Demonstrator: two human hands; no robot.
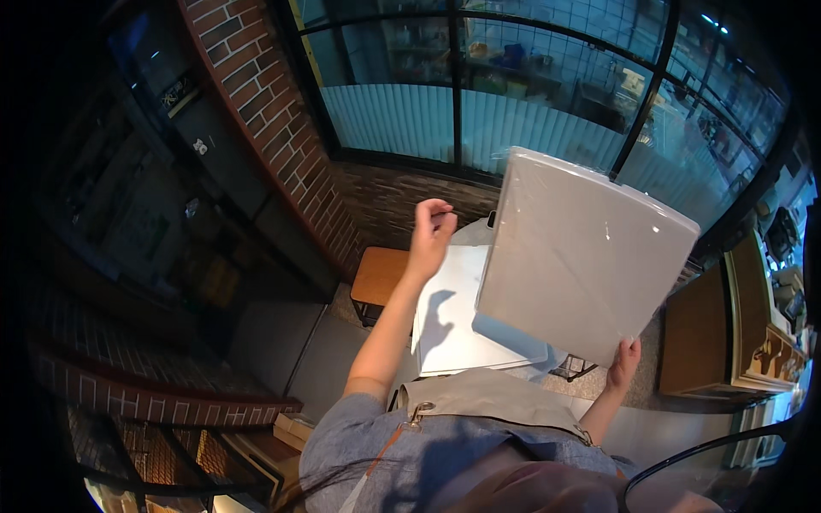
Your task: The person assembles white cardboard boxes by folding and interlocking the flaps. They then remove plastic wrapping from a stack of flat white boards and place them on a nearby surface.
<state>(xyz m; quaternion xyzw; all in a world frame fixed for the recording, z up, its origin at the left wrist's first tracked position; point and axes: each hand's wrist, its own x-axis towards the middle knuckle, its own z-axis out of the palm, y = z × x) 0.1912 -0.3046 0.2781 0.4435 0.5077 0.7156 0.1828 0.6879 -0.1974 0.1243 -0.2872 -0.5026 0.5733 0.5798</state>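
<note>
My right hand grips the lower right corner of a large, flat, grey rectangular panel. The panel stands tilted up and looks covered in shiny clear plastic film. To its left, my left hand is raised with curled fingers, apart from the panel, and nothing shows in it. Below that hand lies a white sheet or board, with the hand's shadow falling on it. A pale blue edge shows between the white surface and the panel. The panel hides whatever is behind it.
A small wooden-topped stool stands left of the white surface. Ahead is a low wall under black-framed windows. A brick pillar rises at the left. A wooden cabinet stands at the right. A beige bag hangs against my front.
</note>
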